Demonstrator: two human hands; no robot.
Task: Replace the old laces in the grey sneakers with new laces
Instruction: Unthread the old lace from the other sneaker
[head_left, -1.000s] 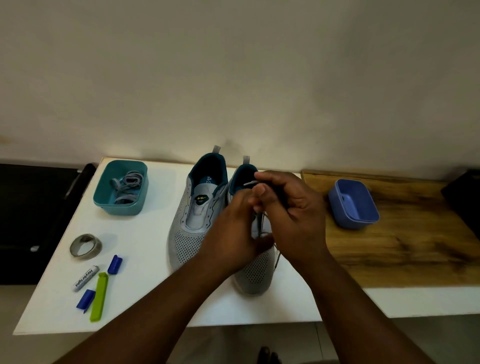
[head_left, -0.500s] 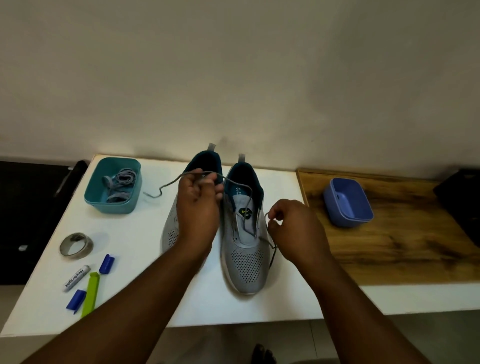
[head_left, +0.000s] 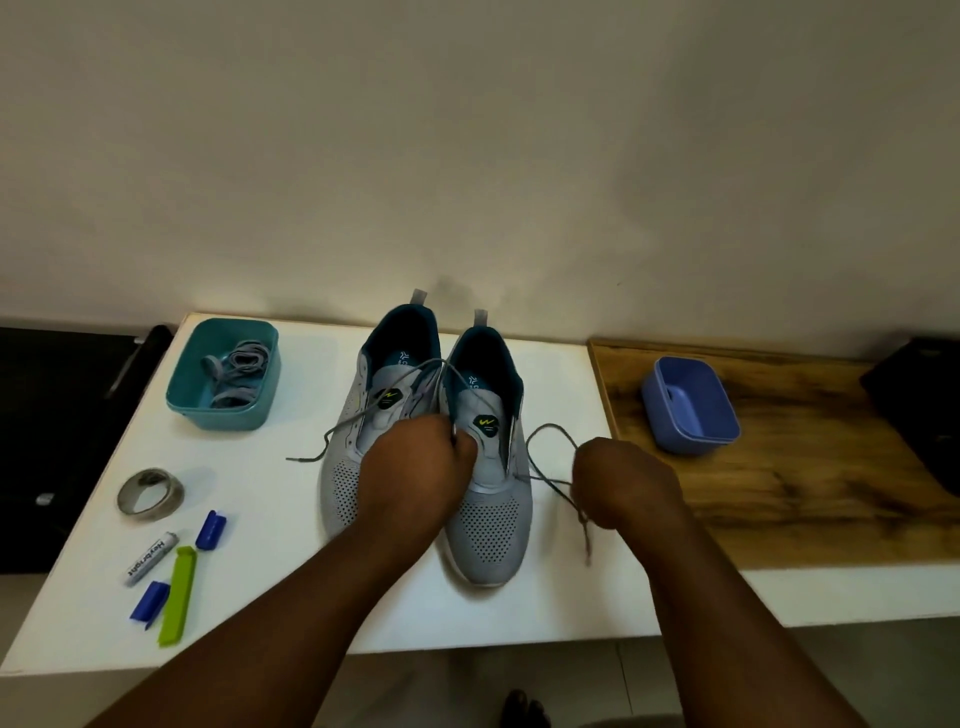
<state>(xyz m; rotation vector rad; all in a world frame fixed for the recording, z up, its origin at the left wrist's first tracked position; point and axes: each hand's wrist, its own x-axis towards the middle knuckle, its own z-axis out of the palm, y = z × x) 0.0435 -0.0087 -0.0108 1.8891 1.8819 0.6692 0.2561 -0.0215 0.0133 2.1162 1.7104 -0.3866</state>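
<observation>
At the far left, toward nine o'clock on the white surface (head_left: 291, 525), we see a roll of tape (head_left: 150, 491), and below it at about seven o'clock a small battery (head_left: 151, 558), two blue clips (head_left: 211, 530) and a green clip (head_left: 177, 595) lying close together. Up at ten o'clock stands a teal tub (head_left: 224, 374) holding a bundle of grey laces (head_left: 238, 378).

In the middle, two grey sneakers (head_left: 488, 530) stand side by side, toes toward us and heels toward twelve o'clock, with teal lining. A grey lace (head_left: 550, 480) runs across them: one end trails over the left shoe and lies on the surface at about nine o'clock from the pair, then loops up across the shoe openings and comes down to our left hand (head_left: 415, 462). That hand sits over the gap between the two shoes, its fingers curled and pinching the lace beside the right shoe's tongue.

From the right shoe's lower eyelets the lace curves out toward three o'clock to our right hand (head_left: 621, 480), which is closed in a fist around the lace just beside the shoe; a blurred tail hangs below it toward five o'clock.

Further toward three o'clock, on the wooden board (head_left: 810, 467), stands a blue tub (head_left: 688, 405).
</observation>
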